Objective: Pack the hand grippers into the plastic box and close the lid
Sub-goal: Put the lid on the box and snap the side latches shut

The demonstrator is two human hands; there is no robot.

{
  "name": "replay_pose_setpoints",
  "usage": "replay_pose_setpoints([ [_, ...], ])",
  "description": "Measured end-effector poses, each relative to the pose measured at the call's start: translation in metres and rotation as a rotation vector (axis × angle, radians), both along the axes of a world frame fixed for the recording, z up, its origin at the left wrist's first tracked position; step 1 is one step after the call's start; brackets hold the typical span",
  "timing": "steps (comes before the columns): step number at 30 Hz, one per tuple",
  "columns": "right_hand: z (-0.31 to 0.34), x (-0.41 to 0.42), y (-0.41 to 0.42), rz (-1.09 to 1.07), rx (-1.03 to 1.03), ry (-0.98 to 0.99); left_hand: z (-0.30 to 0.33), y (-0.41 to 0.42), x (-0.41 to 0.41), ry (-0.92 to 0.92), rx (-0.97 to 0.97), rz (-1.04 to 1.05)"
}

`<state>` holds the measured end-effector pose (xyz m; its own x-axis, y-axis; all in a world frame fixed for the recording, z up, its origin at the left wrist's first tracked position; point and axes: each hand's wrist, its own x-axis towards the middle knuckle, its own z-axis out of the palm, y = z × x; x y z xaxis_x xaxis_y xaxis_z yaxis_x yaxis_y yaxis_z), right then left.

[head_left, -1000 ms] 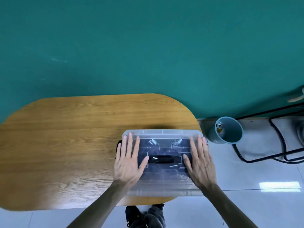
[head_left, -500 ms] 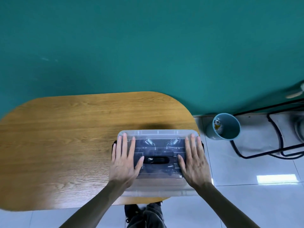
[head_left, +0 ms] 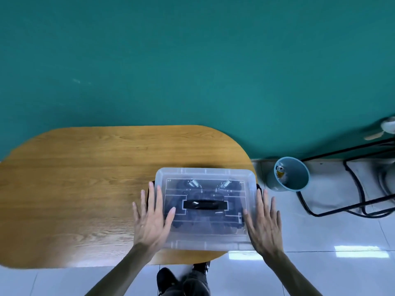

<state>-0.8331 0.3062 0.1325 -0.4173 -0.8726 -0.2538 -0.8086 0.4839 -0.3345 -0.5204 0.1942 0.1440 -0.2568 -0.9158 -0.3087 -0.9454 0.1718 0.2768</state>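
Clear plastic box (head_left: 205, 238), lid on, flanked by both hands' straight, empty fingers (head_left: 152, 195).

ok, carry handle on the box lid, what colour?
Black. The handle sits recessed in the middle of the clear lid, plain in the head view.

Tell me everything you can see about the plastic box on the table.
The plastic box is clear and rectangular with rounded corners, sitting flat at the wooden table's near right edge. Its clear lid is on, with a black handle at its centre. Dark hand grippers with metal springs show through. The left hand and right hand flank its ends, fingers straight.
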Motion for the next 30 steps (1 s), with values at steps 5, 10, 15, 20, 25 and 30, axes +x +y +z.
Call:
replay_pose_setpoints([
  [5, -0.008, -0.002, -0.003, -0.004, -0.072, -0.159, 0.002, 0.001, -0.002, 0.095, 0.036, 0.065],
  [10, -0.002, -0.001, -0.003, -0.056, -0.104, -0.229, 0.008, 0.002, -0.002, 0.269, 0.082, 0.201],
  [15, -0.002, 0.002, -0.003, -0.038, -0.014, 0.011, 0.013, 0.004, 0.0, 0.31, 0.042, 0.237],
  [20, 0.012, 0.011, -0.001, -0.108, -0.034, 0.004, 0.008, 0.008, 0.0, 0.318, 0.041, 0.438],
  [25, 0.016, 0.018, -0.004, -0.079, -0.02, 0.058, 0.013, 0.007, 0.002, 0.328, 0.042, 0.369],
  [30, 0.023, 0.029, -0.005, -0.063, -0.015, 0.085, 0.016, 0.008, -0.007, 0.129, -0.132, 0.159],
])
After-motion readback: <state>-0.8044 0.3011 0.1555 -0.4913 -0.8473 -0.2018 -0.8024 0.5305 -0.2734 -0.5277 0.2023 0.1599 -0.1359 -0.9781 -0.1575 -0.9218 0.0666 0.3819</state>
